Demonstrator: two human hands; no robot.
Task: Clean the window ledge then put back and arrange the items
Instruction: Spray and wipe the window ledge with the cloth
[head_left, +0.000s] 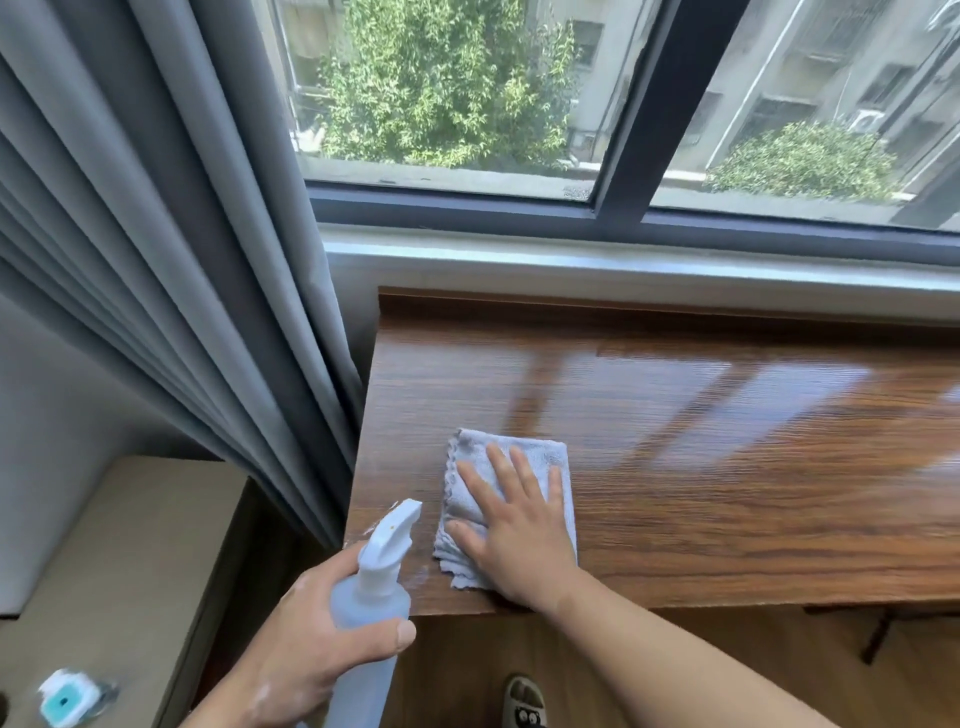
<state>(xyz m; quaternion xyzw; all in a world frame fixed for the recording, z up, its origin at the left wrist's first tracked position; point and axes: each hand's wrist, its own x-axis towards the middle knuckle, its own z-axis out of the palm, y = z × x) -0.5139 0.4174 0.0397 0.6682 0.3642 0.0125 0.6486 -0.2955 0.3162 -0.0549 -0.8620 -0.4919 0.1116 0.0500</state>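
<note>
The brown wooden window ledge (727, 467) runs from the centre to the right under the window. A folded grey cloth (519, 457) lies flat on its left end. My right hand (519, 535) presses on the cloth with straight, spread fingers. My left hand (306, 654) grips a pale blue spray bottle (374, 613) just off the ledge's front left corner, thumb across the bottle body. The white nozzle points up toward the ledge. The ledge surface shines and carries no other items in view.
Grey curtains (182, 312) hang at the left, reaching the ledge's left edge. A beige cabinet top (130, 571) stands lower left with a small white and teal object (67, 696) on it. The dark window frame (639, 130) rises behind the ledge. A slippered foot (524, 701) shows on the wooden floor.
</note>
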